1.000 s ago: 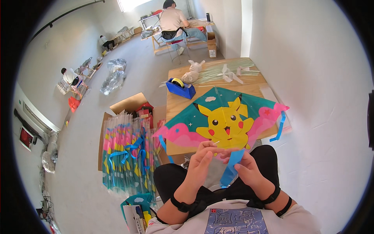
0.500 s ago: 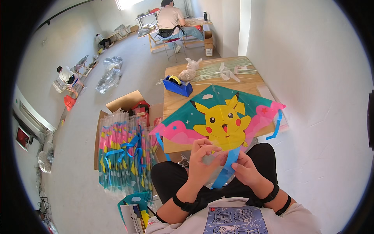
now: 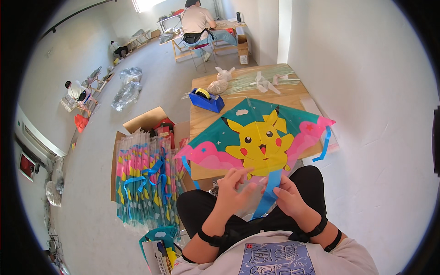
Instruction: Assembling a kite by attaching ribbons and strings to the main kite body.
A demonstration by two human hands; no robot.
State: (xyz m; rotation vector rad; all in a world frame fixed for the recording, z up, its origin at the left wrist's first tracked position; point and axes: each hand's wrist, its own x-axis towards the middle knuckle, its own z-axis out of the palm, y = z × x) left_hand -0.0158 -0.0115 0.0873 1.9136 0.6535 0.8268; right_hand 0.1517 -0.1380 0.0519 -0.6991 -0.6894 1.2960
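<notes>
A triangular kite (image 3: 217, 142), teal and pink with a yellow cartoon figure, lies across the near part of the wooden table, its lower edge over my lap. From its bottom hangs a wide blue ribbon tail (image 3: 266, 200). Thumb and fingers of my right hand (image 3: 293, 197) pinch that tail just under the kite. Beside it, my left hand (image 3: 233, 192) is at the kite's lower edge with bent fingers apart, thumb slightly blurred; I see nothing held in it. Narrow blue ribbons (image 3: 326, 144) dangle from both wing tips.
On the table (image 3: 204, 118) are a blue tape dispenser (image 3: 207, 101), tied plastic bags (image 3: 219, 85) and thin pale sticks (image 3: 247, 82). At left, a cardboard box (image 3: 144, 120) holds several packed kites (image 3: 142, 178). A wall (image 3: 366, 114) rises at right. Other people sit working farther off.
My left hand has drawn slightly left, away from the blue tail, and its fingers have spread. The right hand keeps its pinch on the tail. The view has shifted slightly.
</notes>
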